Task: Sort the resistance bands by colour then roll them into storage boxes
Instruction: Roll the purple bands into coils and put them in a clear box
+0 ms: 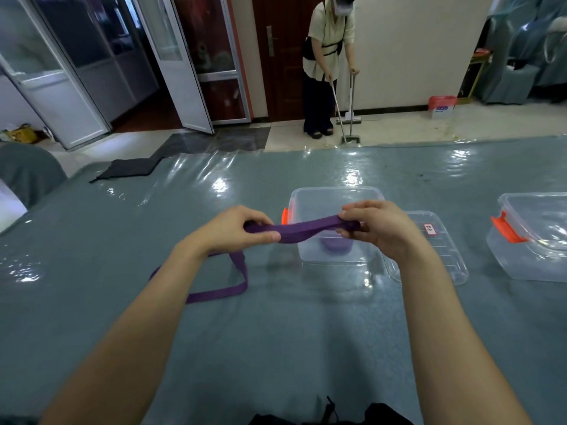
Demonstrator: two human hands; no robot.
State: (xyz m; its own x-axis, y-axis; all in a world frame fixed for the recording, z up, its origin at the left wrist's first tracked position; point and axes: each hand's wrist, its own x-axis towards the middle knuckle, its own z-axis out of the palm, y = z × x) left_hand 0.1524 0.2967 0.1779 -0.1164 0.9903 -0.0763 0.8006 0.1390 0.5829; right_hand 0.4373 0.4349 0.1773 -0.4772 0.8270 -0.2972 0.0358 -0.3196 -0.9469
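A purple resistance band is stretched between my two hands above the table. My left hand pinches it at one end and my right hand grips the other end, where the band looks bunched in the fingers. The rest of the band hangs down and loops over the table at the left. Behind the band stands an open clear storage box with an orange latch. A rolled purple band lies inside it.
The box's clear lid lies flat to its right. A second clear box with an orange latch stands at the far right. A plastic sheet covers the grey-blue table. Beyond the table a person sweeps the floor.
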